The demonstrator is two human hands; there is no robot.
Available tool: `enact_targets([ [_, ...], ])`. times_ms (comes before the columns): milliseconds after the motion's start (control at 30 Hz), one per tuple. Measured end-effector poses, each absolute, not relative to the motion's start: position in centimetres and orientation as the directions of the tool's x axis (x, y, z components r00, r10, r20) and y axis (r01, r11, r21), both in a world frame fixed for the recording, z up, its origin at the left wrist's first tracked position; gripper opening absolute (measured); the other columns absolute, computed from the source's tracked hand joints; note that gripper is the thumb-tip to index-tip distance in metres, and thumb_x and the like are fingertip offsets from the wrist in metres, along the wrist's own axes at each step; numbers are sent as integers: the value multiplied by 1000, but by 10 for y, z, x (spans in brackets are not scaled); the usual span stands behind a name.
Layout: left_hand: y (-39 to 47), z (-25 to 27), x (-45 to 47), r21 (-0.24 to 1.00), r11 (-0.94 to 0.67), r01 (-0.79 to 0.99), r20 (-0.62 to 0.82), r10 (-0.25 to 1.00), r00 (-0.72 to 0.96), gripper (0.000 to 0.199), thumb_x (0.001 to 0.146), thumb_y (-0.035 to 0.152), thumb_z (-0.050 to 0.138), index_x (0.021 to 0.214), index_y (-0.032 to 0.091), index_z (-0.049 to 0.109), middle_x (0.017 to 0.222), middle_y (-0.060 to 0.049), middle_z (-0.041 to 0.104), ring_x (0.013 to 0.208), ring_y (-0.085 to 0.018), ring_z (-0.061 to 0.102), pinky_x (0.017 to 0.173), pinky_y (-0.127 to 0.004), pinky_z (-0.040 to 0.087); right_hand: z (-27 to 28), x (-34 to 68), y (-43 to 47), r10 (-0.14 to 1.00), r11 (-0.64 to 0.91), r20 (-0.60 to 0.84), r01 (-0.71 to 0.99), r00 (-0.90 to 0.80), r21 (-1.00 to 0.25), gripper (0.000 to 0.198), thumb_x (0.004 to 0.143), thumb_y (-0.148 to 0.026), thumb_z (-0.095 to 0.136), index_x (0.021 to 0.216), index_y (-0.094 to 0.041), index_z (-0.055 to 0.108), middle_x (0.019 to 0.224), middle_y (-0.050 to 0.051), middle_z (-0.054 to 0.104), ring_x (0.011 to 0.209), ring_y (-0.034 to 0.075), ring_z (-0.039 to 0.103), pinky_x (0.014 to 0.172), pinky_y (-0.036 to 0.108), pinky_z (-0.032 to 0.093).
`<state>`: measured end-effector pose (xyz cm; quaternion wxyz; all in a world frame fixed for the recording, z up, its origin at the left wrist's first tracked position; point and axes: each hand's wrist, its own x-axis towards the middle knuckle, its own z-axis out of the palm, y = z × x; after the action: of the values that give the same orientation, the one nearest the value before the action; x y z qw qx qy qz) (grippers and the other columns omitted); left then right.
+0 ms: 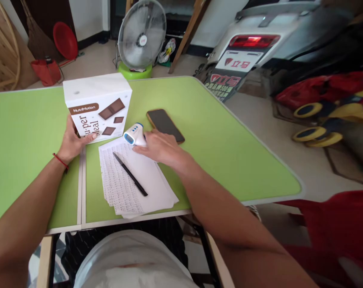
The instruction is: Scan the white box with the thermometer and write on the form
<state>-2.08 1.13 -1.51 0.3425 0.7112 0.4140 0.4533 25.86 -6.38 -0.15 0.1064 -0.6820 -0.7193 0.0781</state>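
Shirt (133,260) fronts green table (229,160), fan (143,40) beyond — left grip (73,140) holds box (100,108), right grip (163,148) thermometer (135,134).

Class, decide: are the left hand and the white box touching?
Touching: the head view shows the left hand gripping the white box, thumb lying across its lower front.

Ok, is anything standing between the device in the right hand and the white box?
Nothing visible stands between them. The blue-and-white device in the right hand is close by the white box, at its lower right corner. The papers lie flat, the pen on top; the phone lies beyond the right hand.
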Motion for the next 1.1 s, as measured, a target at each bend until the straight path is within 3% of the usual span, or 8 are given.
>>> enact_targets([
  [133,14,-18,-20,871,-399,287,355,914,195,72,62,63,88,110,18,58,115,-13,69,113,-31,66,92,-45,57,2,257,-57,1000,-15,-1,925,15,-379,19,79,-35,77,81,-17,71,80,11,68,75,27,67,66,37,48],
  [233,10,-15,-21,886,-373,276,360,928,98,69,63,56,91,109,17,58,117,-14,70,109,-30,68,92,-45,57,11,255,-61,975,-6,188,852,122,-523,20,74,-31,78,86,-17,69,90,12,68,81,28,66,68,39,50],
  [333,3,-10,-19,918,-348,190,355,935,-2,71,65,57,89,113,16,59,120,-15,71,109,-29,69,94,-44,57,16,244,-73,925,236,356,534,134,-812,30,73,-34,77,96,-21,63,89,5,66,79,22,61,67,34,49],
  [433,-7,-8,-15,952,-302,56,303,953,-9,70,67,60,87,115,15,63,124,-15,71,110,-29,69,96,-42,57,11,222,-92,960,275,270,67,-72,-959,21,78,-37,69,88,-23,57,74,-1,60,67,16,54,61,31,45],
  [533,-17,-9,-11,973,-225,49,224,974,15,71,66,59,89,115,13,66,119,-15,74,103,-29,71,87,-40,59,1,200,-108,965,58,87,-122,-248,-991,22,76,-39,71,81,-22,57,68,-3,56,62,14,50,59,31,42],
  [667,-23,-12,-9,980,-168,107,163,985,51,70,63,58,91,113,14,68,117,-14,75,100,-30,71,81,-40,59,-8,187,-114,969,-104,-59,-183,-239,-978,25,72,-38,75,76,-22,56,64,-4,53,61,14,48,59,30,39],
  [1100,-22,-10,-8,978,-146,151,132,986,100,80,58,69,89,109,13,63,119,-17,71,103,-33,67,88,-48,54,-11,185,-109,959,-185,-118,-255,-256,-949,22,69,-36,73,72,-22,57,56,-6,50,53,11,42,55,29,33],
])
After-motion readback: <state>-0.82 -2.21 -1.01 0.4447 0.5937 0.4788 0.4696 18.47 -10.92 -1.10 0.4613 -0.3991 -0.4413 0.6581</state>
